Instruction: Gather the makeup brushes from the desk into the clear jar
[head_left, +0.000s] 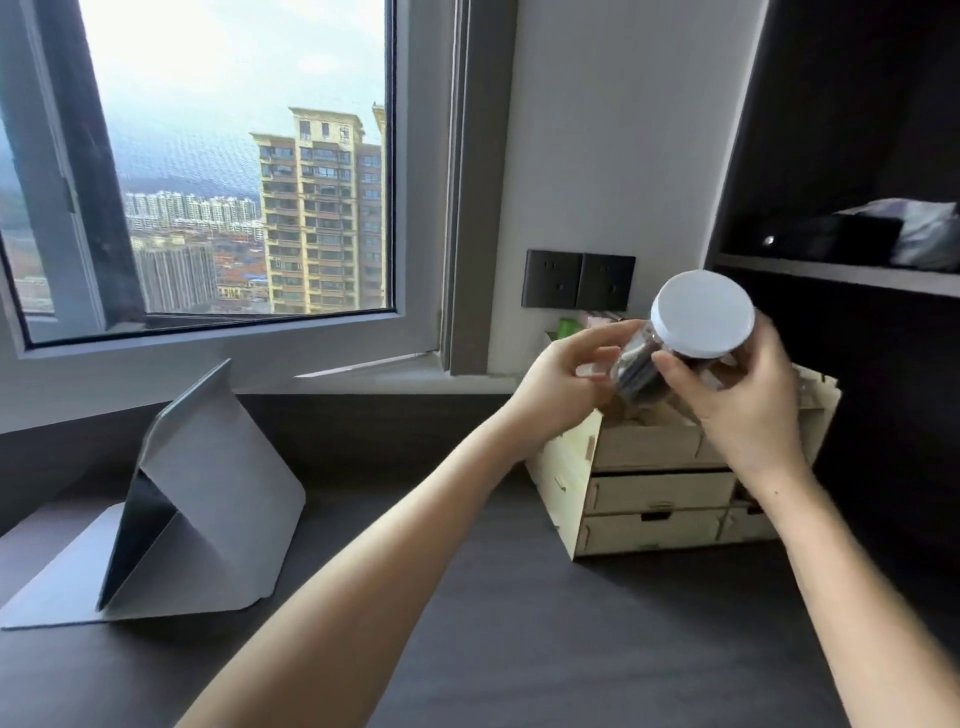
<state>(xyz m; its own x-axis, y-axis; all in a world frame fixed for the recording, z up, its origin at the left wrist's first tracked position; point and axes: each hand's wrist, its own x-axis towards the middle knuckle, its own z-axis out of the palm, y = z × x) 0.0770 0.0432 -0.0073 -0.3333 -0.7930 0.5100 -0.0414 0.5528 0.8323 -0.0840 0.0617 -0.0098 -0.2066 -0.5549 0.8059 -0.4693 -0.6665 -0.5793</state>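
Observation:
A clear jar (636, 366) with a white lid (702, 313) is held in the air above the wooden organizer, tilted with the lid toward me. Dark makeup brushes (640, 371) show through its wall. My left hand (566, 376) grips the jar's body from the left. My right hand (743, 387) wraps the lid end from the right, fingers on the rim. No loose brushes are visible on the dark desk (493, 597).
A pale wooden drawer organizer (649, 493) stands at the back right of the desk under my hands. A folded grey tablet stand (171, 514) sits at the left. Behind are a window, black wall sockets (576, 280) and a dark shelf unit (857, 270) at the right.

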